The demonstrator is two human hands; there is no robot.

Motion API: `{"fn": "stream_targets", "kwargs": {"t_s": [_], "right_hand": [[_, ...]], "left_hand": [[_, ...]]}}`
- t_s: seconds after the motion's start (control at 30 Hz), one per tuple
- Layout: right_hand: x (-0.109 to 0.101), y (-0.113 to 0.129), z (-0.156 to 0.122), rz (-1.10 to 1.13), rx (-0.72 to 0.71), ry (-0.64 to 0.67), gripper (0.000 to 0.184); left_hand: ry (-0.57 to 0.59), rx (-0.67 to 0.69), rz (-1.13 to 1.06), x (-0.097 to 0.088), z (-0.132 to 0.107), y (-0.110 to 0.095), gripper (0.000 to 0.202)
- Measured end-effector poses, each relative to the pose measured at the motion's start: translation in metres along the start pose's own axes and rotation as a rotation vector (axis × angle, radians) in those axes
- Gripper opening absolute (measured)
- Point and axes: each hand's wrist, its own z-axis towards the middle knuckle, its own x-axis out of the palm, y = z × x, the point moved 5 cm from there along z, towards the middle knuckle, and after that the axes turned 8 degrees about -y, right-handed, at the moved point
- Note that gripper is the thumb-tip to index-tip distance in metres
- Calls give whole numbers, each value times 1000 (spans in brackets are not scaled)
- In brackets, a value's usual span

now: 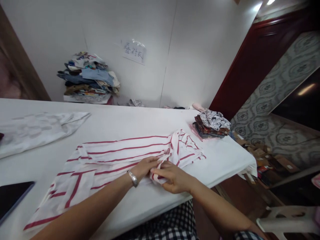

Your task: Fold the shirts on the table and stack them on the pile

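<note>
A white shirt with red stripes [107, 156] lies lengthwise on the white-covered table, its collar end toward the right and its hem at the lower left. Near the collar end, my left hand [147, 166] pinches a fold of the striped fabric; a silver bracelet is on that wrist. Just to its right, my right hand [173, 176] has its fingers closed round bunched cloth of the same shirt at the near edge. The two hands almost meet, and some of the gripped fabric is hidden by the fingers.
A stack of folded shirts [212, 125] stands at the table's right end. A grey-patterned white garment [42, 128] lies at the left, with a dark tablet-like device [15, 196] nearer me. Behind the table rises a tall clothes pile [90, 76]. A white plastic stool [290, 218] stands lower right.
</note>
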Motion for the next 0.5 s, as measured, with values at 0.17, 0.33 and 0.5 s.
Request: {"fn": "stream_targets", "kwargs": {"t_s": [0.17, 0.33, 0.5], "right_hand": [[-13, -7, -23, 152, 123, -180, 57], [-51, -75, -41, 217, 467, -459, 34], [-85, -172, -17, -187, 649, -392, 55]], "left_hand": [[-141, 59, -18, -11, -6, -4, 33], [-219, 83, -194, -17, -36, -22, 29], [-148, 71, -303, -5, -66, -35, 33]]}}
